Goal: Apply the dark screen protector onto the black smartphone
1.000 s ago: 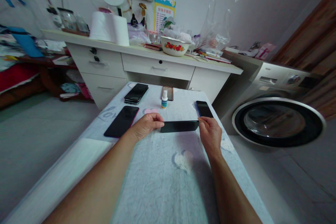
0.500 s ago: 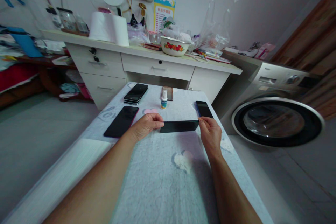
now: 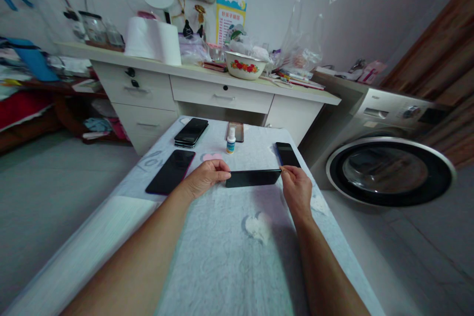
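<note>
While gripped at both ends, a black phone (image 3: 253, 178) is turned on edge

Head view: the left hand (image 3: 207, 177) and right hand (image 3: 298, 185) pinch it narrowly over the table (image 3: 222, 256), with a small bottle (image 3: 230, 142) standing beyond

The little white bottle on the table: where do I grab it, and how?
I'd pinch the labelled body of the bottle on its left and right sides, coming from the near side. It stands upright, and the body looks wider than the narrow top. A brown-edged flat case lies just behind it, so the far side looks more awkward.
</note>
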### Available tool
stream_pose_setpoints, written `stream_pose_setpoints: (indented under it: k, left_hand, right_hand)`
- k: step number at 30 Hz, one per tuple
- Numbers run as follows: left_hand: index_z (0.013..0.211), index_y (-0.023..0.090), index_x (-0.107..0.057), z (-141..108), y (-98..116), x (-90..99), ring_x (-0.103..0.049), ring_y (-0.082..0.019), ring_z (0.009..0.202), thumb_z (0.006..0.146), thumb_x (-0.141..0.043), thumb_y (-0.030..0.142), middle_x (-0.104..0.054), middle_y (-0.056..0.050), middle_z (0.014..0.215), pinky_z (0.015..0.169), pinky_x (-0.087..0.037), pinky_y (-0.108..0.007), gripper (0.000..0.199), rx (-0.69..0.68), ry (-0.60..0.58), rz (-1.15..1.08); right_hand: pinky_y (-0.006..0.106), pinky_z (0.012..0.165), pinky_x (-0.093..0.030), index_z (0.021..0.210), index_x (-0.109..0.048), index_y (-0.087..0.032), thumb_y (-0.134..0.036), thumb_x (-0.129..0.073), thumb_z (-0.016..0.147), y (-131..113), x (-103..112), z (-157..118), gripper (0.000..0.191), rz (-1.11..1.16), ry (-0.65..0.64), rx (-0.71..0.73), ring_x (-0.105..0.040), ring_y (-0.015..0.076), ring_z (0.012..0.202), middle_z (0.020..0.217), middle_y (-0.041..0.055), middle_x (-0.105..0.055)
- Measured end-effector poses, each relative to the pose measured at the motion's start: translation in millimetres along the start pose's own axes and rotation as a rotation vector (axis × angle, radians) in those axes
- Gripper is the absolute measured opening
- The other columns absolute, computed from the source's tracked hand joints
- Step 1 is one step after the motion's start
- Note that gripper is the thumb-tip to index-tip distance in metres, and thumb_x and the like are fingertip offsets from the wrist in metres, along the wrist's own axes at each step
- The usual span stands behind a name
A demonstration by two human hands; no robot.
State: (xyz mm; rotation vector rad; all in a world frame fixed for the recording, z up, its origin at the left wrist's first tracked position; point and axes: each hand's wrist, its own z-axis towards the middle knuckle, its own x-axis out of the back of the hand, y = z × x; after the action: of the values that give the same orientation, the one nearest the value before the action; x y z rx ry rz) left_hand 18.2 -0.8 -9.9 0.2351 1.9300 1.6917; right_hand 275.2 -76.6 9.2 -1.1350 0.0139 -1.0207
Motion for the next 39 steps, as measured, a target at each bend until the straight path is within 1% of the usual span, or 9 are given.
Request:
stream_pose_setpoints:
  k: [9,17,22,27,35,39]
  left_hand:
    - [0.072,0.014,-0.062,0.8,-0.7,1.1,-0.051,-0.008,0.056,0.058,-0.079,0.022,-0.058,0.003,0.06,0.055,-0.036,-0.021,0.023,-0.003,-0.008,0.002]
    - [0.072,0.014,-0.062,0.8,-0.4,0.5,-0.052,-0.008,0.056,0.057,-0.08,0.022,-0.059,0.003,0.061,0.056,-0.037,-0.021,0.024,0.005,-0.004,-0.009]
    - [0.072,0.014,-0.062,1.2,-0.6,0.5,-0.052,-0.008,0.055,0.057,-0.08,0.022,-0.059,0.003,0.06,0.056,-0.037,-0.02,0.024,0.005,-0.007,-0.012]
    - [0.073,0.014,-0.062,1.7,-0.9,0.5,-0.053,-0.009,0.055,0.057,-0.08,0.022,-0.06,0.002,0.061,0.055,-0.038,-0.022,0.025,-0.004,-0.013,-0.011]
    - [0.072,0.014,-0.062,1.1,0.3,-0.7,-0.053,-0.009,0.056,0.058,-0.08,0.023,-0.06,0.002,0.061,0.056,-0.039,-0.022,0.024,-0.006,-0.013,-0.004]
    - [0.071,0.014,-0.062,1.0,0.9,-1.7,-0.053,-0.009,0.056,0.057,-0.08,0.023,-0.059,0.003,0.06,0.057,-0.039,-0.022,0.025,-0.007,-0.007,-0.012]
  right_hand:
    - [0.035,0.08,-0.046,0.088,-0.072,-0.015,-0.032,-0.047,0.076,3.0,0.0,-0.4,0.032,-0.085,-0.046,-0.001,-0.063,0.0232,0.082,0.086,0.0095,-0.07]
    - [0.035,0.08,-0.046,0.089,-0.072,-0.016,-0.032,-0.048,0.077,3.1,0.0,0.0,0.031,-0.059,-0.042,0.015,-0.063,0.0229,0.083,0.087,0.0091,-0.07]
    - [0.034,0.079,-0.047,0.089,-0.07,-0.016,-0.034,-0.051,0.079,-0.6,0.9,-0.1,0.028,0.041,-0.017,0.015,-0.063,0.0221,0.083,0.086,0.0087,-0.07]
    - [0.035,0.081,-0.047,0.088,-0.07,-0.017,-0.035,-0.053,0.08,-4.9,1.3,-1.3,0.026,0.092,0.003,0.053,-0.063,0.0211,0.084,0.088,0.0078,-0.069]
    - [0.035,0.082,-0.047,0.09,-0.07,-0.016,-0.035,-0.051,0.081,-2.9,-0.6,-2.8,0.028,0.08,0.002,0.023,-0.063,0.0216,0.086,0.089,0.0088,-0.069]
    - [0.035,0.081,-0.046,0.091,-0.07,-0.015,-0.034,-0.05,0.08,1.1,-1.4,-2.7,0.029,0.031,-0.008,0.009,-0.063,0.0222,0.086,0.089,0.0095,-0.069]
